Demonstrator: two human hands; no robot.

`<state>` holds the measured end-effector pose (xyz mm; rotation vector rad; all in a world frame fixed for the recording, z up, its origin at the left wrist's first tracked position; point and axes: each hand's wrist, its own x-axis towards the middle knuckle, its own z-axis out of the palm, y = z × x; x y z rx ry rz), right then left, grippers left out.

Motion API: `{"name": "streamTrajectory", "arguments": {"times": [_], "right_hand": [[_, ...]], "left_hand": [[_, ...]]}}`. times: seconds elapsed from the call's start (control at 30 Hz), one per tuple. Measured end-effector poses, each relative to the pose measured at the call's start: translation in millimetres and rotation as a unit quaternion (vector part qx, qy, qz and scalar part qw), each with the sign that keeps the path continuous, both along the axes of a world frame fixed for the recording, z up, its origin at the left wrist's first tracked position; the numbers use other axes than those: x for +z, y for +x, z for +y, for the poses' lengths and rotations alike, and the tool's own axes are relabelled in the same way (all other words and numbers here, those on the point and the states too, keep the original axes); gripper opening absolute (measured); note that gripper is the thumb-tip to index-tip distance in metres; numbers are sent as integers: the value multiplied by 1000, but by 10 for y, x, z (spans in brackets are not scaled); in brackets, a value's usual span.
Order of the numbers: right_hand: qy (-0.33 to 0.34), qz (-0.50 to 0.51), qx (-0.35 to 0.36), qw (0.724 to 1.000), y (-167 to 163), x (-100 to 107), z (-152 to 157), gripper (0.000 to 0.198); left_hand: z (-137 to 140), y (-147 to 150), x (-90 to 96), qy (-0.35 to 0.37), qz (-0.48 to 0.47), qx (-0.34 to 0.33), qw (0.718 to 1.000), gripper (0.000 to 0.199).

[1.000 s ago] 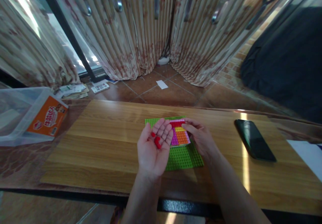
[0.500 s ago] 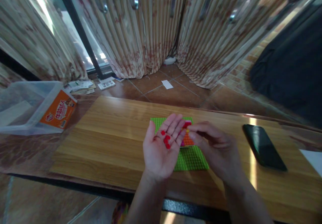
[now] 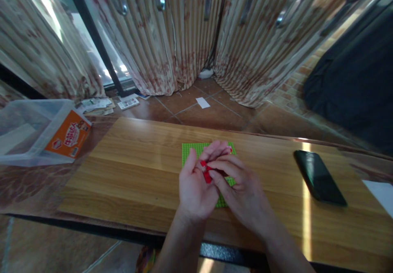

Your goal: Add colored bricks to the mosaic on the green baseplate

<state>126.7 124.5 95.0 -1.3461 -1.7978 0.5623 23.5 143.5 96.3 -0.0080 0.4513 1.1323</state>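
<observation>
My left hand (image 3: 198, 187) is palm up and slightly cupped, with several small red toy bricks (image 3: 207, 177) lying in it. Over that palm, my right hand (image 3: 241, 187) pinches at one small red brick between thumb and forefinger. Beneath both hands lies a green studded baseplate (image 3: 188, 152) on the wooden table. A bit of a pink-red piece (image 3: 229, 150) shows past the left fingertips; the rest of what is built on the plate is hidden by my hands.
A black phone (image 3: 321, 179) lies on the table (image 3: 129, 170) at the right, near a white sheet (image 3: 379, 195). At the left stands a clear plastic bin (image 3: 33, 142) with an orange label. Papers (image 3: 96, 104) and striped curtains (image 3: 172, 52) are beyond.
My right hand has moved left from above the built pieces on the baseplate to my left palm, its fingertips now at the red bricks. My left fingers have curled slightly.
</observation>
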Motion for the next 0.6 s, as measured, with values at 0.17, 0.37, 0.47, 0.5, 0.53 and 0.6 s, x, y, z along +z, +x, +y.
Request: {"name": "streamTrajectory", "arguments": {"times": [0.17,0.37,0.47,0.5,0.53,0.6], "right_hand": [[-7,79,-113,990,228,11,27,11],[-66,154,-206,964,550,-167,180,8],[-84,132,-202,967,577,-317,238,11],[-84,122,-201,968,569,-354,251,12],[-79,113,-200,970,555,-381,260,13],[-63,98,-194,974,523,-407,276,14]], "left_hand": [[53,-84,-52,-46,-12,93,994,36],[125,-290,-129,-88,14,151,985,29],[138,-298,-145,-101,31,152,983,28],[139,-288,-145,-105,34,148,983,28],[138,-276,-143,-108,35,144,983,28],[134,-253,-135,-111,35,137,984,28]]}}
